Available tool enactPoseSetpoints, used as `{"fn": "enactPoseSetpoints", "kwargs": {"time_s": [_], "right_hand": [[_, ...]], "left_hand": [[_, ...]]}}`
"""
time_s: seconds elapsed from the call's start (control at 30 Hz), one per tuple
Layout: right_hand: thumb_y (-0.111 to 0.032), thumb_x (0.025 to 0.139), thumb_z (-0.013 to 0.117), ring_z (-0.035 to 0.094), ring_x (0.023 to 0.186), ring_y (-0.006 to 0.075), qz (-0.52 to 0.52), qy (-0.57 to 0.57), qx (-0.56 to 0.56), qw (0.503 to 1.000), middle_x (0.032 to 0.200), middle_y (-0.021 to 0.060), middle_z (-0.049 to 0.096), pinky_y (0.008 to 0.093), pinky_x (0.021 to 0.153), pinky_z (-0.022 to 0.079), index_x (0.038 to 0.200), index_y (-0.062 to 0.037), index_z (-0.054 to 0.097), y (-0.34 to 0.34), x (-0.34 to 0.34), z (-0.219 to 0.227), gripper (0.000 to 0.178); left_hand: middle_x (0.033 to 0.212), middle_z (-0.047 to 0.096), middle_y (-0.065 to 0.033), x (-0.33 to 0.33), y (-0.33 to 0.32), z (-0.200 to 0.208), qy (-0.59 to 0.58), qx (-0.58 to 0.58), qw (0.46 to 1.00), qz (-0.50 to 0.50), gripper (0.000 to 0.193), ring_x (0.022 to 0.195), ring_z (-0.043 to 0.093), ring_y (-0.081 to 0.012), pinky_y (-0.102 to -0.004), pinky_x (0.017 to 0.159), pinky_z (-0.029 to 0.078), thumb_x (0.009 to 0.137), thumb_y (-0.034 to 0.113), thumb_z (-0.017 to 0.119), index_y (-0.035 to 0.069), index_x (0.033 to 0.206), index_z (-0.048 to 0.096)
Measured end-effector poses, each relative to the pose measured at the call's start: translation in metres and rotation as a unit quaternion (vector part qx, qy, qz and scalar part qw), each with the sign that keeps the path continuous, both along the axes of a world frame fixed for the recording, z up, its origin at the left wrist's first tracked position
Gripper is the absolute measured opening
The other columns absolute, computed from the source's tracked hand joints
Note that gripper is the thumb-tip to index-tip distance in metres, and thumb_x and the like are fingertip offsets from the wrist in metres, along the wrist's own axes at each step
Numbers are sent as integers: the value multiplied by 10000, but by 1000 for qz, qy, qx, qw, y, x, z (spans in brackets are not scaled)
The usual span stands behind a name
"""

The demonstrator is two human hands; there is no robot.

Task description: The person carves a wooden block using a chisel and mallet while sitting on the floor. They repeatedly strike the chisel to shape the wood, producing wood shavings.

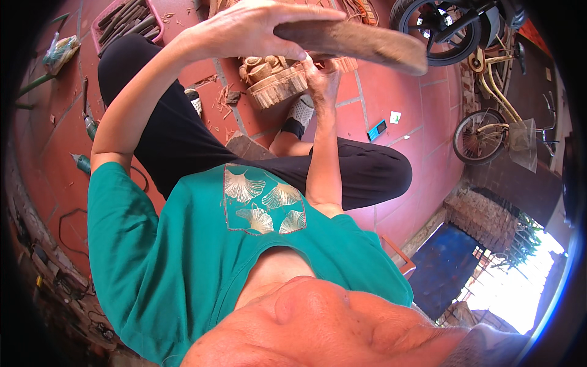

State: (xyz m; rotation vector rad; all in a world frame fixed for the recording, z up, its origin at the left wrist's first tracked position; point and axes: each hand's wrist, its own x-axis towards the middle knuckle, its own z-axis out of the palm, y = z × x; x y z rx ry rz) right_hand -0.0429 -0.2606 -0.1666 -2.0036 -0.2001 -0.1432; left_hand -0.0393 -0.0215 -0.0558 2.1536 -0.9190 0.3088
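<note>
My left hand (251, 30) grips a thick brown bar of wood (361, 44), its thumb below and fingers stretched along the top. The bar's rounded far end reaches over to the right, above my right hand (323, 76). My right hand's fingers are closed; what they hold is hidden behind the bar. Just left of that hand, a carved wooden block (278, 82) rests on the floor between my feet, with rounded relief on its upper side and a rough-cut edge facing me.
A pink basket (160, 30) full of dark, stick-like tools stands at the far left. Wood chips (226, 111) lie on the red tiles. A blue phone (377, 130) lies right of my knee. Beyond are a motorbike wheel (469, 38) and a bicycle (480, 136). Green-bodied tools (82, 163) lie at left.
</note>
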Motion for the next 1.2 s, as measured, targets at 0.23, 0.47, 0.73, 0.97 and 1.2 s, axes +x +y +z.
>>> {"fn": "enactPoseSetpoints", "kwargs": {"time_s": [0.23,0.47,0.73,0.97,1.2], "right_hand": [[-205,880,777,770,808,267,-27,3,-6,1000,856,165,771,375,730,575,1016,-33,751,-2,-2,-10,221],[-211,881,774,764,811,275,-20,23,-9,999,862,173,767,381,730,571,1017,-21,751,1,-3,0,234],[-163,909,745,720,716,200,-12,-3,31,999,776,112,735,354,686,555,985,-54,737,2,2,-12,133],[-155,915,740,692,668,205,2,-18,20,1000,740,94,699,363,650,537,1015,-50,687,7,5,-8,154],[-167,910,747,695,668,246,13,-52,-18,998,737,118,695,382,647,534,1000,-34,682,10,10,-5,174]], "left_hand": [[925,698,-194,-8,-3,14,72,132,988,32,843,672,630,-293,-404,670,517,818,233,771,326,1576,413],[1086,728,-165,-7,-6,5,37,-15,999,-14,824,725,655,-287,-393,706,532,823,206,762,323,1568,429],[794,648,-173,0,9,-4,40,114,991,54,819,622,595,-293,-410,643,489,828,179,721,308,1577,414],[1324,642,-237,-6,15,46,132,76,988,15,736,1116,680,-372,-411,963,534,881,308,753,117,1530,464],[1303,651,-238,8,19,23,-10,-76,997,-23,740,1087,686,-365,-412,948,535,883,308,756,93,1527,463]]}}
